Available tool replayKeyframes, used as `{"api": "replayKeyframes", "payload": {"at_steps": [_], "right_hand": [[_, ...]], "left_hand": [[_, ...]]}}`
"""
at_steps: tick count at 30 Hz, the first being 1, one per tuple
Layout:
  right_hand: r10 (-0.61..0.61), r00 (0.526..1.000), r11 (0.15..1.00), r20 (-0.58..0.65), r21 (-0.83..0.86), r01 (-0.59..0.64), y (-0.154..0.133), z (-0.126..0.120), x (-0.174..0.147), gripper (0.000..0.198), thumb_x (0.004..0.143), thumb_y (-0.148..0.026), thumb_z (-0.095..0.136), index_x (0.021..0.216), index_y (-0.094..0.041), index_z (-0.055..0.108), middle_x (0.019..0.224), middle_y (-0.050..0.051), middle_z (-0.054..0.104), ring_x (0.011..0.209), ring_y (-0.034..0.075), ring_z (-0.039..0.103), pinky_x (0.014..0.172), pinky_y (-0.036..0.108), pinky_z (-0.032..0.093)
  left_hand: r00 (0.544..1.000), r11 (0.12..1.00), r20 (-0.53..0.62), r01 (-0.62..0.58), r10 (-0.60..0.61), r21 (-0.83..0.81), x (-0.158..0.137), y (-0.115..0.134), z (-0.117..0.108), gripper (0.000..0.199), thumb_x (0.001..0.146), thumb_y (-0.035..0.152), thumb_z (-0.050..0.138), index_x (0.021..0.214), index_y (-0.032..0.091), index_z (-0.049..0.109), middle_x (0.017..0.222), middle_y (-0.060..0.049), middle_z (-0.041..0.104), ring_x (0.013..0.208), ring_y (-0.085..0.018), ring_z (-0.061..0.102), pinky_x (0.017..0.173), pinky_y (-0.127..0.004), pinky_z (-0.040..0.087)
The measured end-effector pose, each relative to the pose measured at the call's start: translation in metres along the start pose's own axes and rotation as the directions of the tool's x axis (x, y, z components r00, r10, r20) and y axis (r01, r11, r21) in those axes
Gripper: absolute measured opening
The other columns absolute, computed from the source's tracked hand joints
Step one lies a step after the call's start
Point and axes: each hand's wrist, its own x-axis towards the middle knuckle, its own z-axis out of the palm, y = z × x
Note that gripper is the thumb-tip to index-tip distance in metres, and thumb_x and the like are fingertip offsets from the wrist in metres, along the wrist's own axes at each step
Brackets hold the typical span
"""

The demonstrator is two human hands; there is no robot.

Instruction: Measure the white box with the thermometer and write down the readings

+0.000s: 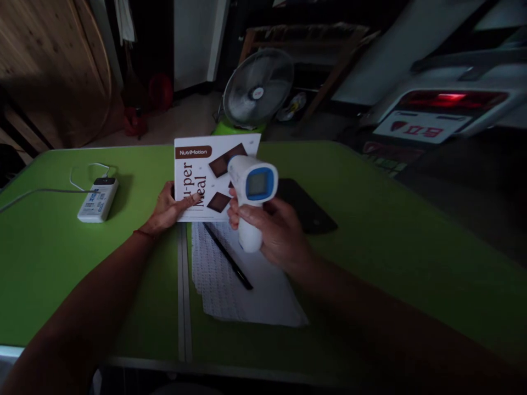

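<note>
My left hand (169, 209) grips the lower left edge of a white box (191, 189) printed with "NutriMotion" and brown squares, its thumb across the front. My right hand (275, 222) is wrapped round the handle of a white infrared thermometer (250, 233) with a blue-rimmed screen facing me. The thermometer stands in front of the box's right side and hides part of it. Whether the two touch I cannot tell. Below them, handwritten paper sheets (259, 302) lie on the green table (135, 307), with a black pen (228, 257) slanting across them.
A white power bank (99, 200) with a cable lies at the table's left. A dark flat object (308, 208) rests behind my right hand. Beyond the far edge stand a fan (258, 90) and a round wooden board (53, 71); a vehicle's rear (453, 99) is at right.
</note>
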Motion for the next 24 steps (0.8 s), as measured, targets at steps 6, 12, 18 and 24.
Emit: {"api": "replayKeyframes", "payload": {"at_steps": [6,12,18,24], "right_hand": [[0.041,0.998,0.987,0.051,0.154,-0.049,0.012,0.007,0.006,0.031,0.075,-0.049,0.075,0.078,-0.023,0.058,0.065,-0.003,0.055,0.058,0.013,0.050,0.056,0.031,0.043],[0.127,0.989,0.969,0.078,0.204,-0.141,0.019,0.011,0.003,0.036,0.074,-0.056,0.078,0.082,-0.025,0.062,0.070,0.000,0.058,0.062,0.015,0.053,0.059,0.033,0.048],[0.161,0.984,0.962,0.076,0.210,-0.174,0.020,0.013,0.002,0.045,0.070,-0.061,0.081,0.091,-0.025,0.067,0.076,0.001,0.063,0.067,0.017,0.057,0.060,0.033,0.051],[0.115,0.991,0.975,0.063,0.186,-0.125,0.021,0.014,0.002,0.039,0.074,-0.058,0.078,0.088,-0.024,0.065,0.076,0.001,0.062,0.067,0.016,0.058,0.062,0.033,0.053]], "left_hand": [[0.998,1.000,0.056,-0.003,0.004,-0.021,-0.001,0.009,0.001,0.072,0.059,0.059,0.093,0.108,0.018,0.059,0.109,-0.011,0.072,0.100,-0.031,0.069,0.085,-0.048,0.058],[0.997,0.999,0.072,-0.035,0.038,-0.032,-0.002,0.010,0.001,0.068,0.063,0.057,0.093,0.109,0.018,0.061,0.106,-0.009,0.072,0.094,-0.028,0.069,0.081,-0.045,0.059],[0.995,0.999,0.088,-0.036,0.039,-0.035,0.000,0.005,-0.001,0.064,0.065,0.053,0.093,0.110,0.019,0.062,0.107,-0.009,0.072,0.096,-0.028,0.070,0.081,-0.044,0.059],[0.997,1.000,0.067,-0.023,0.024,-0.015,0.002,0.001,-0.002,0.069,0.063,0.054,0.093,0.112,0.018,0.061,0.109,-0.010,0.071,0.097,-0.027,0.068,0.080,-0.042,0.058]]}}
